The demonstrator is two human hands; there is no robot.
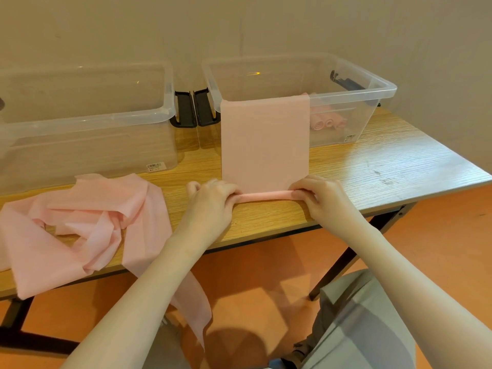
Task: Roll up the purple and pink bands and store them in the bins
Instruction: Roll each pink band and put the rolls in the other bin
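Note:
A pink band point(265, 145) lies flat on the wooden table, its far end draped over the front rim of the right clear bin point(372, 86). Its near end is wound into a thin roll point(266, 195). My left hand point(213, 201) grips the roll's left end with curled fingers. The right end is gripped the same way by my right hand point(322, 198). Several rolled pink bands point(326, 121) lie inside the right bin. A loose heap of pink bands point(87, 222) sits on the table's left, one strip hanging over the front edge. No purple band shows.
A second clear bin point(87, 118) stands at the back left, with nothing visible inside. Black lid clips point(194, 107) sit between the two bins. The table's front edge point(266, 233) runs just below my hands. Orange floor and my grey-clad knee lie below.

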